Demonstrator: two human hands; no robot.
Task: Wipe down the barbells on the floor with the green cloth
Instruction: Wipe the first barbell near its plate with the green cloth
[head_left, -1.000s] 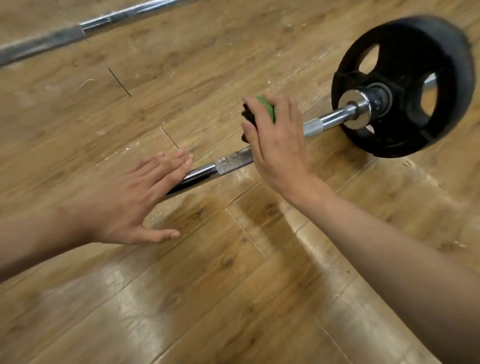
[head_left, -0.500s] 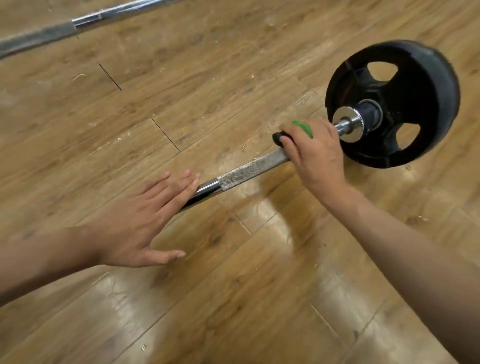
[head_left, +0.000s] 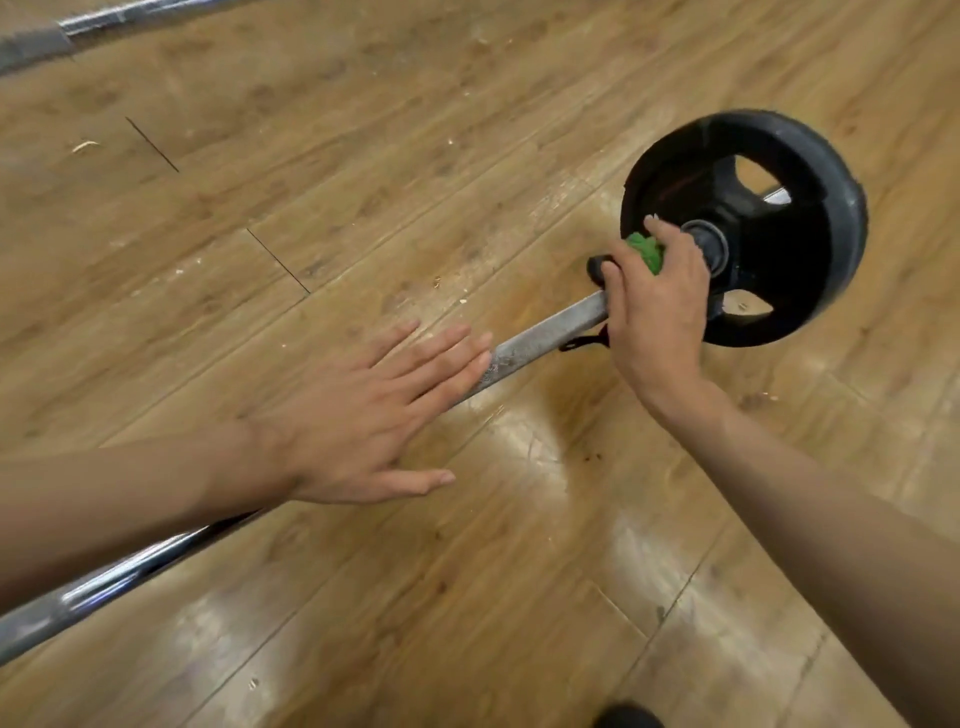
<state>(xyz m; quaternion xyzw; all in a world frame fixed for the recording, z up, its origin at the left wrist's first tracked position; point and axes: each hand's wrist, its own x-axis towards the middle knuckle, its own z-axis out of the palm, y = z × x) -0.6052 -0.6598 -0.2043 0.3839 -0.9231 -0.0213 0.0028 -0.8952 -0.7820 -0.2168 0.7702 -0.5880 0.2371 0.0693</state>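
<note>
A steel barbell (head_left: 545, 335) lies slantwise on the wooden floor, with a black weight plate (head_left: 810, 244) on its right end. My right hand (head_left: 657, 306) grips the green cloth (head_left: 647, 252) around the bar, right against the plate's collar. Only a small bunched bit of the cloth shows between my fingers. My left hand (head_left: 374, 415) lies flat with straight fingers on the bar, a short way left of the right hand. My left forearm hides part of the bar's shaft.
A second barbell (head_left: 78, 28) lies across the far top left of the wooden floor (head_left: 467, 597). Small bits of debris are scattered on the planks. A dark object (head_left: 628, 717) shows at the bottom edge.
My right hand has slid the cloth rightward along the bar up to the plate's collar. My left hand has shifted right along the bar.
</note>
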